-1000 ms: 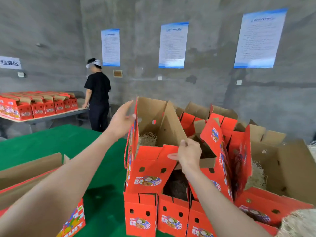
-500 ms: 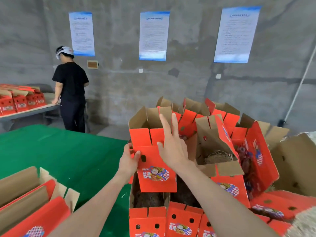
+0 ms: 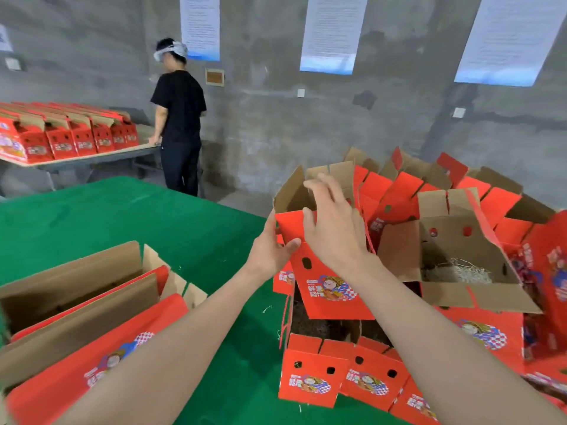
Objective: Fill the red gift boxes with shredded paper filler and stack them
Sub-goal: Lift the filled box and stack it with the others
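Note:
A red gift box with open brown flaps sits on top of the stack of red boxes on the green table. My left hand grips the box's left front edge, thumb on the red panel. My right hand hovers over the box's front flap with fingers spread and slightly bent, holding nothing. To the right, another open box lies tilted with pale shredded paper filler inside. The inside of the box under my hands is hidden.
Flat and half-folded boxes lie at the lower left on the green table. More open red boxes crowd behind the stack. A person in black stands at a far table lined with red boxes.
The top box has settled upright on the stack. My left hand moved from the box's lower left edge up to its front corner, and my right hand's straight fingers have bent over the flap.

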